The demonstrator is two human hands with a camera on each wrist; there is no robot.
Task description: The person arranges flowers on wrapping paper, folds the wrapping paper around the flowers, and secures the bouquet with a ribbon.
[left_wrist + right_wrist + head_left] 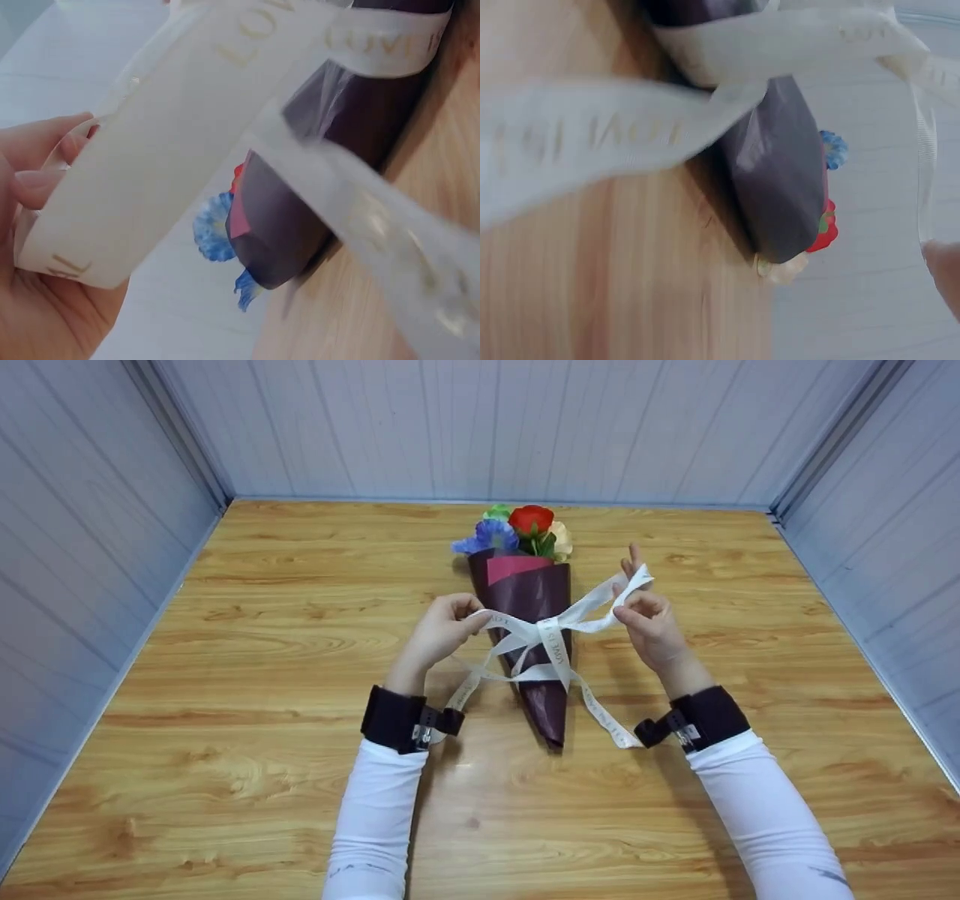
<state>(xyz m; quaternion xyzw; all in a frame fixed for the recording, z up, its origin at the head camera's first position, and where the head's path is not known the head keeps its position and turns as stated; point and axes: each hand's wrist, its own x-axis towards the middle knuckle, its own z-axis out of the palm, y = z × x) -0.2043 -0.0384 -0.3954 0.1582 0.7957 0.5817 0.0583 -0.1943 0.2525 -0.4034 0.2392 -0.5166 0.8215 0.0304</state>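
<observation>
A bouquet in dark purple wrapping paper (534, 594) lies on the table, its pointed end toward me. White ribbon (555, 652) printed with gold letters wraps its middle and crosses in a knot there. My left hand (444, 628) pinches a ribbon loop left of the knot; in the left wrist view this wide loop (165, 150) runs from the fingers (41, 184) to the wrap. On the right side, my right hand (654, 631) pinches another loop between thumb and index finger, other fingers raised. Only a fingertip (946, 274) of it shows in the right wrist view.
Red (531, 519), blue (496, 535) and cream (561, 542) flowers stick out of the bouquet's far end. Loose ribbon tails (606, 721) trail toward both wrists. Pale panel walls (465, 431) bound the wooden table (285, 660) at the back and sides.
</observation>
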